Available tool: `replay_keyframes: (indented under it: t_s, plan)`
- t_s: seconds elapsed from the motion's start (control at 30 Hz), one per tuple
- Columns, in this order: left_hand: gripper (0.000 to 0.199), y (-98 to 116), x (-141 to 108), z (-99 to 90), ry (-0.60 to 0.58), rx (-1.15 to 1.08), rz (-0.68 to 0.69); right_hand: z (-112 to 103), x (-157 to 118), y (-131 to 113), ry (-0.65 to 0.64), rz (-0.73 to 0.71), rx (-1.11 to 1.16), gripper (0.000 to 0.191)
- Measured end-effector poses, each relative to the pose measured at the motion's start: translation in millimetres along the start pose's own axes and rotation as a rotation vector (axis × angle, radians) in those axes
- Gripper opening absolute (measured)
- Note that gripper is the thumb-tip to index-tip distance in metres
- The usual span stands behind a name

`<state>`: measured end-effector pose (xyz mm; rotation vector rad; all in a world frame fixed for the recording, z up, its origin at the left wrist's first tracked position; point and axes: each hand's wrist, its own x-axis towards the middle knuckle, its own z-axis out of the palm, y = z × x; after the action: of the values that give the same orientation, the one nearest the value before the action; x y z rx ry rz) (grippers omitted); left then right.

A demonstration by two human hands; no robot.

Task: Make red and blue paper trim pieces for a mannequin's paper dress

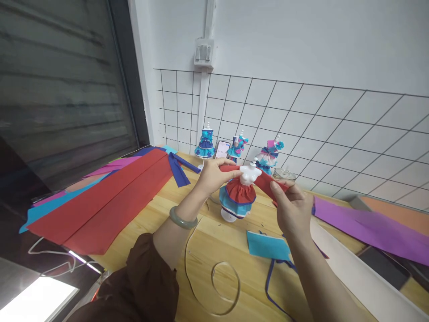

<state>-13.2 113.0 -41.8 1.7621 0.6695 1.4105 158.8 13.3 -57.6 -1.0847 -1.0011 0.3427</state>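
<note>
A small white mannequin [249, 174] stands on the wooden table in a skirt [238, 199] of red over blue layers; its chest is bare. Behind its shoulders runs a red strip [268, 184], showing on both sides. My left hand [216, 174] pinches the strip's left end between thumb and fingers, close to the mannequin's shoulder. On the other side, my right hand [293, 205] grips the right end, which slants downward. The middle of the strip is hidden by the mannequin.
Three dressed mannequins [204, 145] and a phone [222, 149] stand behind, before a wire grid [254, 105]. Red cloth [117, 205] lies left, purple cloth [368, 228] right. A teal piece [268, 245], blue ribbon [269, 281] and coiled cord [239, 286] lie in front.
</note>
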Motion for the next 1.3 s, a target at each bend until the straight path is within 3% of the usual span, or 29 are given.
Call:
replay_keyframes:
  t_s: [0.37,0.5,0.73,1.3]
  plan:
    - [0.022,4.3,-2.7,3.5,-0.037,-0.026,0.015,22.3,-8.3,-9.4,-0.183,-0.149,-0.054,0.018]
    - [0.022,7.6,-3.2,3.8,-0.04,0.0,0.004,27.4,-8.7,-9.2,-0.193,-0.211,-0.143,0.017]
    - [0.02,9.1,-4.6,8.1,-0.037,0.021,0.011,33.7,-9.5,-14.8,-0.155,-0.453,-0.331,0.014]
    - [0.017,8.9,-12.7,25.6,-0.01,-0.006,0.003,30.3,-6.4,-4.3,-0.161,-0.609,-0.414,0.023]
